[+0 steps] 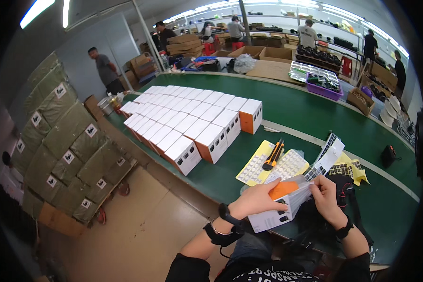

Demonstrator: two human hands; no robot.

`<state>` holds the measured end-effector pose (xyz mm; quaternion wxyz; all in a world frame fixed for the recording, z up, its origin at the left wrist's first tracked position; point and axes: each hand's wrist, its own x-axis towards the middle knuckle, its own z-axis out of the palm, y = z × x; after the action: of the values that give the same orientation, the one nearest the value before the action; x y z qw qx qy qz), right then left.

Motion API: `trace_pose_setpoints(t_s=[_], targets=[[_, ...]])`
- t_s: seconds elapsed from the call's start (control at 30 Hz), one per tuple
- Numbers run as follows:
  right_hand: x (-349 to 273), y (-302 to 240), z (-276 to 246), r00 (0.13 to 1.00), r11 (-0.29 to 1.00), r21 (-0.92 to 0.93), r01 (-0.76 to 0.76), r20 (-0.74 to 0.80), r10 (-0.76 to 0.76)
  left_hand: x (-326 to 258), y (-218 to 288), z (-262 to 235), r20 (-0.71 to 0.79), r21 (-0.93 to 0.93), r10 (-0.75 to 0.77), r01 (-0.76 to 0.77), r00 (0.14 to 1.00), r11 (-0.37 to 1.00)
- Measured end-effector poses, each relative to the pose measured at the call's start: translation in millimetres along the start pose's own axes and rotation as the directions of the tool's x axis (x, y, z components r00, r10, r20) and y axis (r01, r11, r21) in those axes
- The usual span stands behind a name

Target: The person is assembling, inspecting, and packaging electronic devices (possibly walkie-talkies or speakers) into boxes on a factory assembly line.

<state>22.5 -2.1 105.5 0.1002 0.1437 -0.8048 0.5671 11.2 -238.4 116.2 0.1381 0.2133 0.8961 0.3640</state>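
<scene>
A white and orange box (268, 222) is tilted in front of me, over the near edge of the green table. My left hand (257, 199) is closed round it, thumb across its top beside the orange part. Thin transparent plastic (302, 193) hangs at the box's right side. My right hand (325, 193) pinches the plastic's upper edge with thumb and fingertips. Just beyond lie yellow-backed sticker sheets (254, 170), and an orange and black utility knife (274, 154) rests on them. A strip of black-and-white labels (328, 155) lies beyond my right hand.
Many white and orange boxes (192, 110) stand in rows on the green table (352, 113) at left. Wrapped parcels (66, 141) are stacked on the floor further left. A purple basket (324, 87) sits past the table. Several people are in the background.
</scene>
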Motion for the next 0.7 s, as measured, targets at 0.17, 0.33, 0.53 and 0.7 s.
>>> trace_pose_setpoints(t_s=[0.17, 0.33, 0.53, 0.7], targets=[[8.2, 24.3, -17.1, 0.983, 0.995, 0.054, -0.084, -0.162, 0.092, 4.7, -11.5, -10.9, 0.109, -0.024, -0.057, 0.06, 0.992, 0.998], [22.4, 56.4, -13.7, 0.891, 0.841, 0.349, -0.414, -0.036, 0.453, -6.2, -36.5, -28.7, 0.251, -0.234, -0.226, 0.286, 0.941, 0.929], [35.8, 59.7, -13.1, 0.787, 0.616, 0.589, -0.524, 0.057, 0.615, -20.8, -79.5, -47.0, 0.299, -0.342, -0.291, 0.387, 0.909, 0.856], [36.3, 56.6, -18.0, 0.75, 0.516, 0.665, -0.539, 0.101, 0.653, -44.9, -133.5, -70.6, 0.17, -0.43, -0.351, 0.39, 0.921, 0.815]])
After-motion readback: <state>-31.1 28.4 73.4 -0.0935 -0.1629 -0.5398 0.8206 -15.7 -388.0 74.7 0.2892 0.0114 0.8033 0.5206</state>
